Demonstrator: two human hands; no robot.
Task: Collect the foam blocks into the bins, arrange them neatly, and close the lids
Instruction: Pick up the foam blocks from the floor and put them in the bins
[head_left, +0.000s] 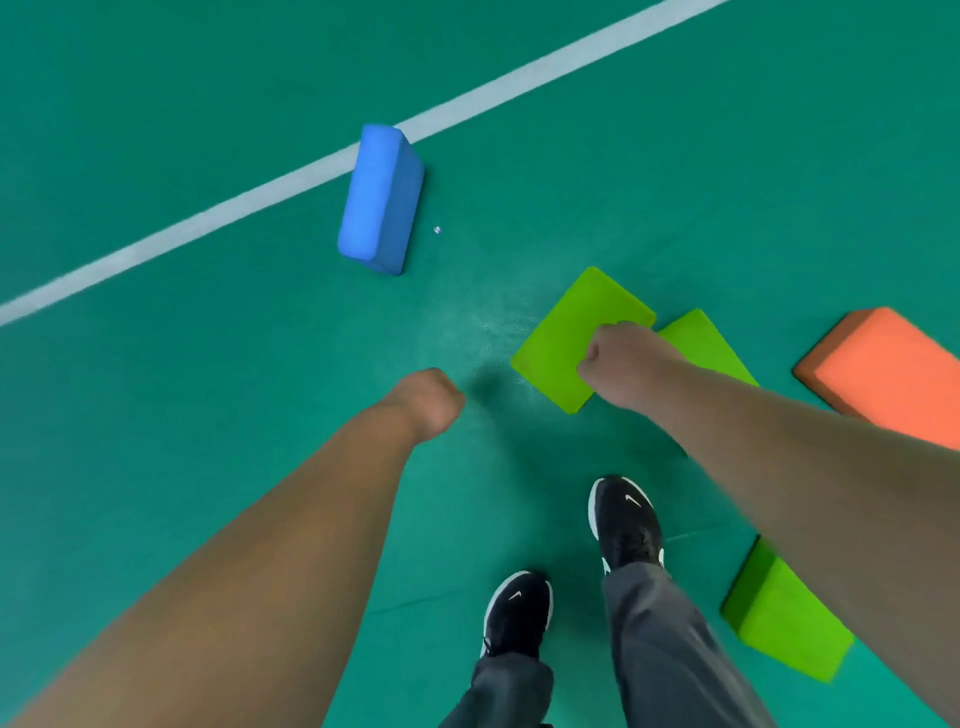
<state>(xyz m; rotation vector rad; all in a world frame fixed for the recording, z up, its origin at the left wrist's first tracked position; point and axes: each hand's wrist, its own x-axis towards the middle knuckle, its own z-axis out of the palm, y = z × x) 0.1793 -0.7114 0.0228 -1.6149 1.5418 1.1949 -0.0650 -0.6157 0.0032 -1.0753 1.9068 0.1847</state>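
Grip of right hand (623, 364) clasps green block (563, 332); left hand (431, 402) curled, empty.

Both bare forearms reach forward and down. The left hand (434, 402) is curled into a fist (holding nothing); the right hand (621, 364) grips a green foam block (561, 332) at its edge.
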